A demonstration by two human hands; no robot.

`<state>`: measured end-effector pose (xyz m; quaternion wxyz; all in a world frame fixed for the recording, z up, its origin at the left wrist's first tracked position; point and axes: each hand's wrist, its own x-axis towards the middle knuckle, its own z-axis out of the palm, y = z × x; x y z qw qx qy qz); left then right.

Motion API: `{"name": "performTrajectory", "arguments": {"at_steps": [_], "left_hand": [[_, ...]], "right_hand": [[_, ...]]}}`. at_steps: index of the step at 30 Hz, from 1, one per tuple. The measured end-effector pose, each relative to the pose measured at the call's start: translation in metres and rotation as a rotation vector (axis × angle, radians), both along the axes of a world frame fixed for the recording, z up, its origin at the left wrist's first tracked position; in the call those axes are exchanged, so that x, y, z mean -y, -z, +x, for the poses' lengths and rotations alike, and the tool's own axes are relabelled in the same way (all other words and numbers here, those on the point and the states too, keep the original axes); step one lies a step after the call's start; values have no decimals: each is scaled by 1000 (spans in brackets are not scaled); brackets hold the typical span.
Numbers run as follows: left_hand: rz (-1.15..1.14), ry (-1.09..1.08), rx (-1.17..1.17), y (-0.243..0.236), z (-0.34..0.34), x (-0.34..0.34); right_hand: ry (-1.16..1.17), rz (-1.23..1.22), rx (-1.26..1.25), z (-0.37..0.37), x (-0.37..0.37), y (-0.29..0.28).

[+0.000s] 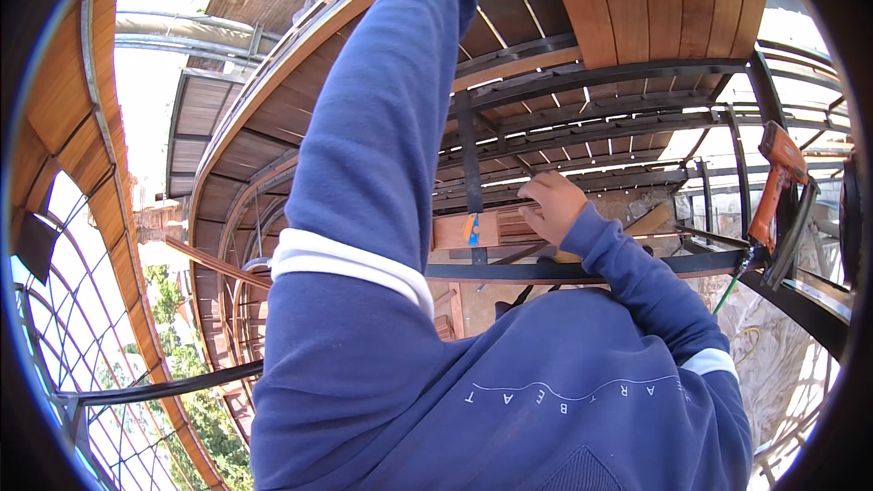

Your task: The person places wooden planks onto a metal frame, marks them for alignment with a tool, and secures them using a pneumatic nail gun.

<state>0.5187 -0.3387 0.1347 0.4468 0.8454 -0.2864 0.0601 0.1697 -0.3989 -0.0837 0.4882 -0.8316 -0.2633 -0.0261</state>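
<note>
My left arm [364,127] reaches up past the upper edge, and its hand is out of view. In the middle, my right hand [553,207] is bent at the wrist, its fingers loosely curved and apart, with nothing visible in them. Right beside its fingertips are short reddish wood pieces [520,225]; whether they touch, I cannot tell. To the left of that hand, a small blue and orange item [472,229] shows against a light wooden board [448,232]. A dark metal beam [582,270] runs just in front of my body, below the right hand.
An orange nail gun [777,184] hangs on the metal frame at the right, with a green hose [730,286] below it. Fitted wooden planks [659,0] cover the upper right. Dark metal bars [627,77] with gaps cross the middle. A curved wooden edge [109,191] bends along the left.
</note>
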Motion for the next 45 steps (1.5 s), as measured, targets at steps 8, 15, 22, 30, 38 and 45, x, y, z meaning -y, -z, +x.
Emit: {"name": "performTrajectory", "arguments": {"at_steps": [8,15,22,30,38,45], "left_hand": [[140,-43,223,-3,-17,-4],[-12,26,102,1,-11,-12],[-236,134,-140,4,-10,-5],[-182,117,-60,-3,-21,-15],[-41,33,50,0,-15,-14],[-17,32,68,-4,-20,-15]], "right_hand": [[-412,-388,280,-19,-89,18],[-447,-338,495,-21,-115,59],[-311,78,427,-12,-108,42],[4,715,-753,21,-22,9],[358,1162,-634,94,83,24],[789,322,-99,152,132,51]]}}
